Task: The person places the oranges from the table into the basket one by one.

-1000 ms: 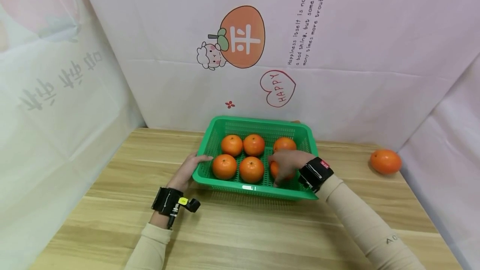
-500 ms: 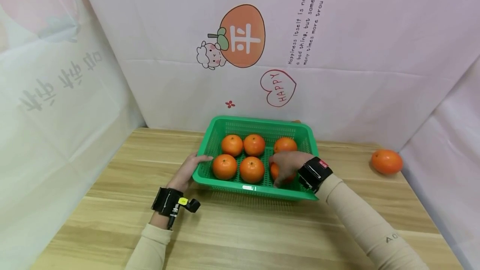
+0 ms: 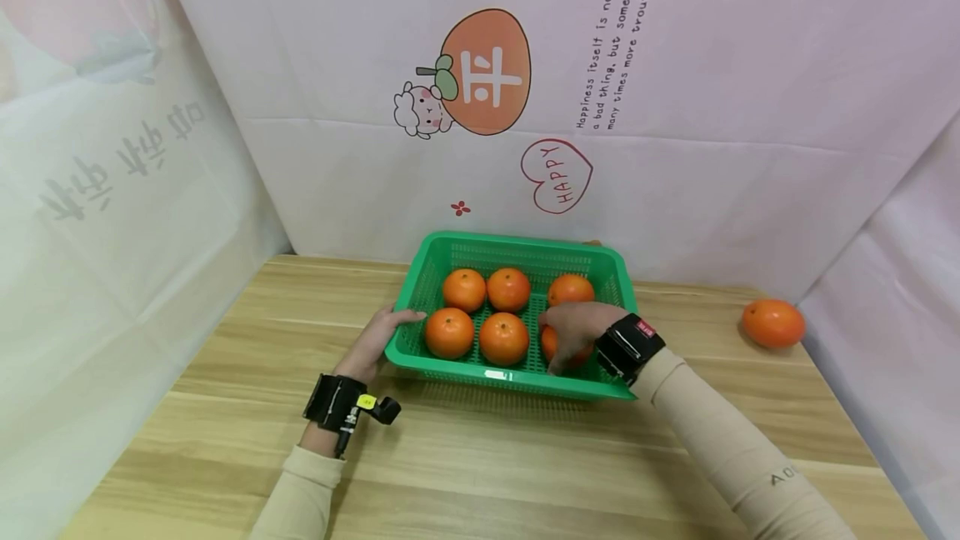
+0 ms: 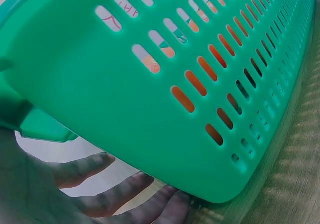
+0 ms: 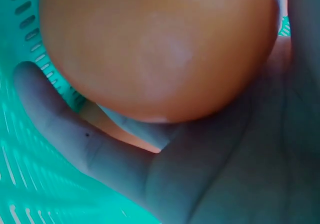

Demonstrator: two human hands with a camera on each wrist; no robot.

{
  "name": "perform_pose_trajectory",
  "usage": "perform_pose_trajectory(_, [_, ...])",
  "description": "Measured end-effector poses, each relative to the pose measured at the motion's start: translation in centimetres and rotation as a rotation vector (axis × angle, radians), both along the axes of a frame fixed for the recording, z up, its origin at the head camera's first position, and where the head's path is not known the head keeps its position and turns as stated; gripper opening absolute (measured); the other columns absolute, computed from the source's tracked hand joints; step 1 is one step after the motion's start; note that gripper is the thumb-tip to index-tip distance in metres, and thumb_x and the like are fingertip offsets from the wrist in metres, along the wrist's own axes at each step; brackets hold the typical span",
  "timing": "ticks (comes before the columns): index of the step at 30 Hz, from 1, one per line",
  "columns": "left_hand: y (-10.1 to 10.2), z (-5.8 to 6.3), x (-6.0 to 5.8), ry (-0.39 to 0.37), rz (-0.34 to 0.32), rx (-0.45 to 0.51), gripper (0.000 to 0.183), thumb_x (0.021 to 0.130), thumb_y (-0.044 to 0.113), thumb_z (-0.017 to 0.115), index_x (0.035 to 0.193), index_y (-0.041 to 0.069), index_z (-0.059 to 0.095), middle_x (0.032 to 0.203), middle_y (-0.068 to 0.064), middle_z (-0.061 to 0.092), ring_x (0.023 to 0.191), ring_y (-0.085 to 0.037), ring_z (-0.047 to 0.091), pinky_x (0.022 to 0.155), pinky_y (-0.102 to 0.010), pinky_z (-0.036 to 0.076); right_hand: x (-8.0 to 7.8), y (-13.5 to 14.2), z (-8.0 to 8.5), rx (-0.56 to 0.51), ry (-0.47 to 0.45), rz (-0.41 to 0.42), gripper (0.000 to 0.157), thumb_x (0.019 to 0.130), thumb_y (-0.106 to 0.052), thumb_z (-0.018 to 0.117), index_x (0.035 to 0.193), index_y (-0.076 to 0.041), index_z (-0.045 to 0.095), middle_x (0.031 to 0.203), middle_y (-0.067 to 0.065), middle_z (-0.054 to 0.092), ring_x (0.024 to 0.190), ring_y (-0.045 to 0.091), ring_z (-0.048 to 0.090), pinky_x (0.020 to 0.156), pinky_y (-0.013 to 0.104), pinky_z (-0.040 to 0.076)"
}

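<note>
A green plastic basket [image 3: 517,377] with slotted walls stands on the table, holding several oranges [image 3: 503,338]. At its left end, my left hand [image 3: 372,342] grips the rim, with the thumb over the edge. The left wrist view shows that hand's fingers [image 4: 117,194] against the outside of the basket wall [image 4: 100,84]. My right hand [image 3: 579,327] reaches inside the basket at the front right and holds an orange [image 3: 553,342]. In the right wrist view the orange [image 5: 160,54] lies against the palm, with the thumb [image 5: 65,119] beside it; the other fingers are mostly hidden.
One more orange [image 3: 773,323] lies on the wooden table [image 3: 480,473] at the far right. Printed white cloth [image 3: 337,190] hangs behind the basket and on both sides. A small orange-brown patch [image 3: 592,243] shows just behind the basket's back rim.
</note>
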State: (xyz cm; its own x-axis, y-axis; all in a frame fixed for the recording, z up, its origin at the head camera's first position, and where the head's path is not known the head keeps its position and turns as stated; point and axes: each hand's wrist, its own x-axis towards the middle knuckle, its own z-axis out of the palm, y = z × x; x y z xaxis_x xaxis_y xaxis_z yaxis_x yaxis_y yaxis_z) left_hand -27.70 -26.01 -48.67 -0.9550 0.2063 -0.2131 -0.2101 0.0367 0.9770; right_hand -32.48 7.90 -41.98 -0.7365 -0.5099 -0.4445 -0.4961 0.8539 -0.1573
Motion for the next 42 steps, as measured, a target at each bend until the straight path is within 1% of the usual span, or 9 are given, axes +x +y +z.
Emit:
perform_pose_trajectory(5, [0.0, 0.0, 0.0, 0.002, -0.005, -0.005, 0.071, 0.102, 0.033, 0.057, 0.164, 0.012, 0.032, 0.157, -0.021, 0.052, 0.122, -0.021, 0.065, 0.097, -0.037, 0.059, 0.4, -0.1, 0.5, -0.005, -0.009, -0.006, 0.079, 0.079, -0.042, 0.091, 0.143, -0.01, 0.06, 0.13, 0.002, 0.067, 0.111, 0.019, 0.061, 0.1, 0.047, 0.056])
perform_pose_trajectory(10, [-0.2, 0.1, 0.0, 0.001, -0.004, -0.005, 0.07, 0.103, 0.033, 0.056, 0.165, 0.012, 0.031, 0.159, -0.02, 0.05, 0.128, -0.025, 0.061, 0.101, -0.039, 0.058, 0.9, -0.3, 1.9, -0.02, -0.005, 0.011, 0.077, 0.08, -0.045, 0.089, 0.142, -0.011, 0.06, 0.13, 0.002, 0.067, 0.105, 0.017, 0.061, 0.096, 0.044, 0.057])
perform_pose_trajectory(15, [-0.3, 0.2, -0.1, 0.0, -0.004, 0.0, 0.071, 0.103, 0.033, 0.056, 0.166, 0.012, 0.029, 0.161, -0.02, 0.047, 0.135, -0.03, 0.057, 0.107, -0.044, 0.055, 1.4, -0.1, 3.8, -0.055, 0.029, 0.035, 0.084, 0.08, -0.054, 0.087, 0.145, -0.009, 0.059, 0.141, 0.008, 0.065, 0.118, 0.022, 0.062, 0.102, 0.047, 0.055])
perform_pose_trajectory(19, [-0.3, 0.1, -0.1, 0.004, -0.009, -0.003, 0.072, 0.103, 0.033, 0.055, 0.166, 0.011, 0.029, 0.161, -0.02, 0.047, 0.135, -0.03, 0.057, 0.105, -0.042, 0.056, 1.8, 0.3, 5.2, -0.067, 0.058, 0.055, 0.089, 0.079, -0.06, 0.085, 0.146, -0.007, 0.058, 0.142, 0.011, 0.063, 0.121, 0.025, 0.06, 0.104, 0.047, 0.054])
perform_pose_trajectory(22, [-0.3, 0.1, 0.0, 0.008, -0.01, -0.004, 0.071, 0.103, 0.032, 0.055, 0.165, 0.011, 0.029, 0.16, -0.02, 0.048, 0.133, -0.029, 0.059, 0.103, -0.04, 0.057, 1.9, 0.7, 6.0, -0.079, 0.077, 0.047, 0.087, 0.079, -0.061, 0.085, 0.143, -0.007, 0.06, 0.143, 0.012, 0.062, 0.121, 0.026, 0.059, 0.104, 0.047, 0.053])
perform_pose_trajectory(25, [-0.2, 0.1, 0.0, 0.007, -0.011, -0.003, 0.07, 0.103, 0.032, 0.055, 0.165, 0.011, 0.03, 0.159, -0.021, 0.049, 0.131, -0.027, 0.06, 0.101, -0.039, 0.058, 2.1, 1.2, 6.7, -0.102, 0.077, 0.03, 0.083, 0.081, -0.059, 0.084, 0.142, -0.009, 0.06, 0.152, 0.016, 0.056, 0.131, 0.031, 0.056, 0.108, 0.051, 0.051])
perform_pose_trajectory(29, [-0.1, 0.1, 0.0, 0.002, -0.013, -0.005, 0.071, 0.103, 0.032, 0.055, 0.165, 0.011, 0.03, 0.159, -0.021, 0.049, 0.131, -0.027, 0.06, 0.101, -0.039, 0.058, 2.5, 1.7, 7.3, -0.129, 0.076, 0.0, 0.081, 0.083, -0.056, 0.083, 0.146, -0.011, 0.058, 0.158, 0.02, 0.049, 0.139, 0.037, 0.051, 0.111, 0.057, 0.049])
perform_pose_trajectory(34, [0.0, 0.0, -0.2, -0.008, -0.006, -0.01, 0.071, 0.102, 0.032, 0.056, 0.165, 0.012, 0.03, 0.16, -0.02, 0.048, 0.133, -0.029, 0.058, 0.104, -0.042, 0.056, 2.9, 2.3, 7.9, -0.129, 0.092, -0.019, 0.091, 0.084, -0.059, 0.082, 0.152, -0.007, 0.052, 0.161, 0.025, 0.044, 0.144, 0.045, 0.047, 0.113, 0.063, 0.046])
perform_pose_trajectory(42, [-0.1, -0.1, -0.3, -0.013, 0.001, -0.012, 0.072, 0.102, 0.034, 0.057, 0.165, 0.013, 0.03, 0.16, -0.019, 0.048, 0.134, -0.03, 0.057, 0.105, -0.042, 0.056, 3.4, 3.4, 8.3, -0.139, 0.087, -0.039, 0.093, 0.086, -0.06, 0.078, 0.155, -0.005, 0.049, 0.166, 0.028, 0.036, 0.146, 0.047, 0.046, 0.113, 0.064, 0.045])
